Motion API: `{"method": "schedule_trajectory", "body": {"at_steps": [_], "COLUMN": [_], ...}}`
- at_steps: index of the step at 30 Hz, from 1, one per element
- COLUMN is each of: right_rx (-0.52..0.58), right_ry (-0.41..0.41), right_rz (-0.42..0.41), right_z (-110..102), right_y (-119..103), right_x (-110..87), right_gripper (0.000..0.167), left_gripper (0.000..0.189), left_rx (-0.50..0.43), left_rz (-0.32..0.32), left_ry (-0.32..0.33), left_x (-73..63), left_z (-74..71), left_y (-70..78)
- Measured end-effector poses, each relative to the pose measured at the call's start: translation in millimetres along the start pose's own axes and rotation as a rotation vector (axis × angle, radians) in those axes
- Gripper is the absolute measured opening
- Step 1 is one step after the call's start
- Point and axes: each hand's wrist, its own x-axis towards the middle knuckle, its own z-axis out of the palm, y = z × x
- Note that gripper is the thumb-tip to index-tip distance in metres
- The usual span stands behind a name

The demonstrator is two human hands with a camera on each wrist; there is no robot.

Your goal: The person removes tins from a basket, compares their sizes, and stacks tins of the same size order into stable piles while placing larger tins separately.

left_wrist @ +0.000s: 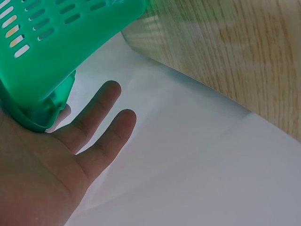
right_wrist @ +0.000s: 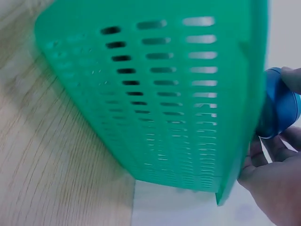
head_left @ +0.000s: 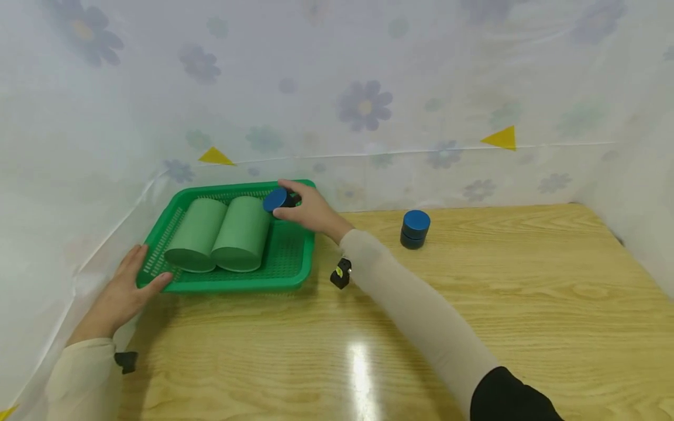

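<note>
In the head view my right hand (head_left: 312,209) holds a small blue metallic cylinder (head_left: 277,200) between thumb and fingers, tilted, over the back right part of a green plastic basket (head_left: 231,286). The right wrist view shows this blue cylinder (right_wrist: 276,104) beside the basket's rim. Two large pale green cylinders (head_left: 197,234) (head_left: 242,233) lie side by side in the basket. At its front left corner rests my left hand (head_left: 118,295), thumb over the rim. The left wrist view has the fingers (left_wrist: 106,101) spread and fairly straight.
A similar blue cylinder (head_left: 414,229) with a groove around it stands upright on the wooden table (head_left: 500,280), right of the basket. Flower-patterned sheeting (head_left: 363,105) forms the walls behind and at the sides. Yellow triangles (head_left: 500,138) mark the back sheeting.
</note>
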Motion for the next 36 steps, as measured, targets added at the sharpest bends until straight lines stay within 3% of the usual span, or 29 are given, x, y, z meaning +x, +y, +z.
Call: {"method": "schedule_trajectory", "body": {"at_steps": [5,13,18,26,31,36], "right_rx": [0.069,0.128,0.186,0.270,0.242,0.211], "right_ry": [0.050,0.121,0.124,0.129,0.154,0.230], "right_rz": [0.009,-0.104,-0.123,-0.172,-0.178,-0.134], "right_z": [-6,-17,-22,-36,-54,-75], "right_y": [-6,-9,-5,-3,1,13], "right_x": [-7.6,-20.8,-34.6,-65.2,-91.2,-120.7], "right_gripper": [0.066,0.061,0.060,0.060,0.059,0.059], "left_gripper": [0.090,0.090,0.090,0.089,0.089,0.090], "left_rx": [0.011,0.022,0.028,0.037,0.033,0.018], "left_rz": [-0.005,-0.006,-0.006,-0.015,-0.012,-0.016], "left_ry": [-0.008,-0.015,-0.016,-0.014,-0.010,-0.027], "left_x": [1.4,5.9,5.1,3.3,4.5,4.7], "left_z": [-1.3,-3.0,-2.8,-6.4,-6.5,-7.0], "left_y": [-1.0,-1.9,-4.7,-10.2,-14.4,-18.1]}}
